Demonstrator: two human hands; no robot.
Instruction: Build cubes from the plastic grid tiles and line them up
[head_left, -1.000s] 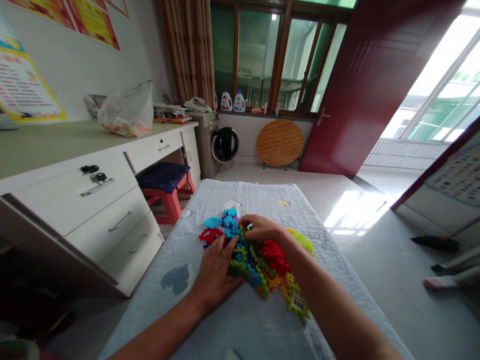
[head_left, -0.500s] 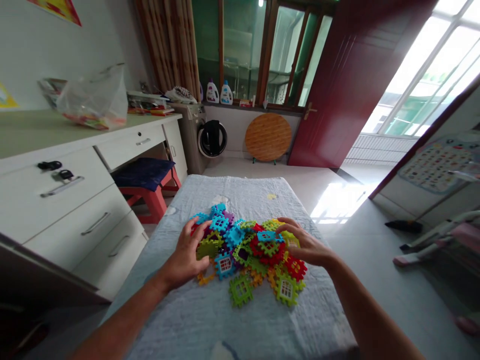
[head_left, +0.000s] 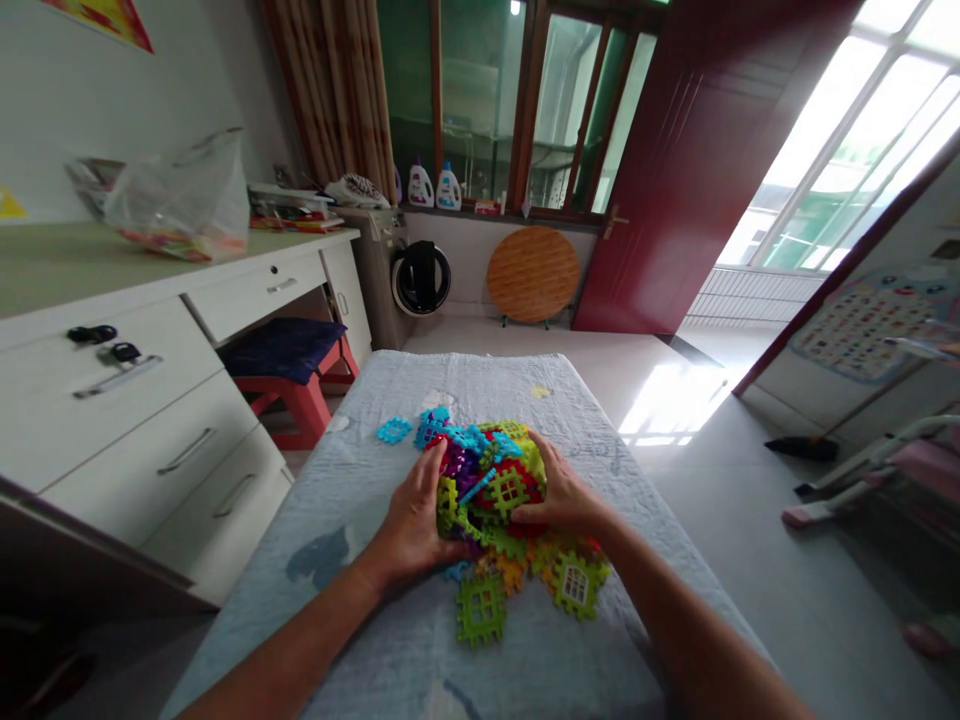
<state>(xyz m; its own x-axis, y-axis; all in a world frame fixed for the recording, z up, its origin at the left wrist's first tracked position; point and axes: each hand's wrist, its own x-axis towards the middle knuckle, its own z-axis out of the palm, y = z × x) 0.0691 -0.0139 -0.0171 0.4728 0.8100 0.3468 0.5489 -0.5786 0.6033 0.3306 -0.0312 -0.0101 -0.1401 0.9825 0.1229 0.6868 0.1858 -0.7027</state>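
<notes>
A heap of colorful plastic window-shaped pieces (head_left: pixel 491 480) lies bunched up on the cloth-covered table (head_left: pixel 375 640). Against the heap's left side is my left hand (head_left: pixel 416 515), fingers and thumb curved round several pieces. My right hand (head_left: pixel 562 490) clasps the right side, its thumb over a green piece. Nearer the front edge, a green piece (head_left: pixel 481 608) and a green piece with a white window (head_left: pixel 577 582) lie flat. One blue piece (head_left: pixel 394 430) sits apart at the back left. Pieces under my palms are hidden.
A white desk (head_left: pixel 150 290) with a plastic bag (head_left: pixel 184 205) stands at the left, beside a red stool with a dark seat (head_left: pixel 285 350). Further back are a washing machine (head_left: pixel 382 265), a round wooden board (head_left: pixel 532 273) and a red door (head_left: pixel 675 180).
Both hands have moved inward, squeezing the spread pieces into a narrower, taller heap. The blue piece at the back left now lies apart from it.
</notes>
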